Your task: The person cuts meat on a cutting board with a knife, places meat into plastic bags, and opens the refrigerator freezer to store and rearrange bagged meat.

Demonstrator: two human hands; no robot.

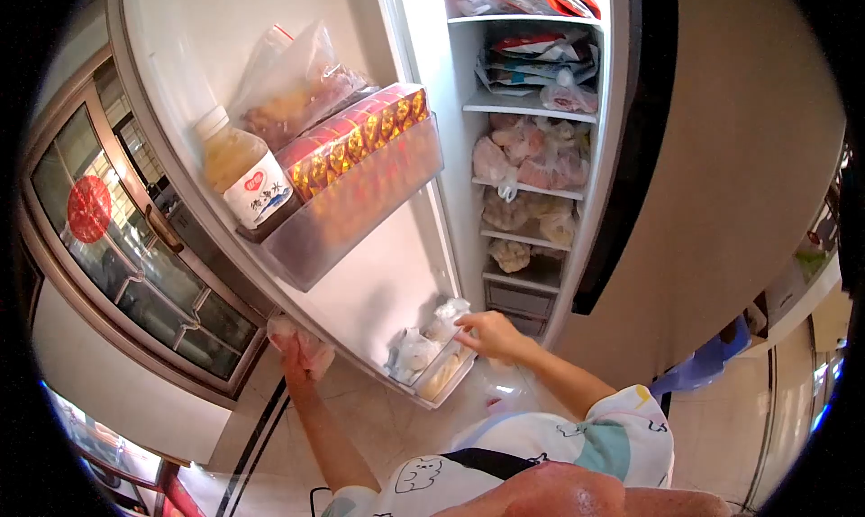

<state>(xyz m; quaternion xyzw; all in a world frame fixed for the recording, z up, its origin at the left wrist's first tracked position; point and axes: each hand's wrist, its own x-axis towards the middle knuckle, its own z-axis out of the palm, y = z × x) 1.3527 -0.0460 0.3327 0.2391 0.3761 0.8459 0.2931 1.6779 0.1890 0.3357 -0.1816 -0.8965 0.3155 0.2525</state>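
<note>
My left hand (292,353) is at the outer side of the open fridge door, closed on a clear plastic bag (315,350) with something pinkish inside. At the lower door bin (443,379), my right hand (496,337) has its fingers curled in at the rim, next to a white plastic bag (448,311). What those fingertips grip, if anything, is hidden. Another knotted white bag (415,350) lies in the same bin, to the left.
The upper door bin (360,206) holds a labelled bottle (243,170), a red and gold box (360,143) and a zip bag (302,93). Bagged food (532,152) fills several compartment shelves. A glass-paned door (135,237) stands left; a purple plastic item (707,359) sits right.
</note>
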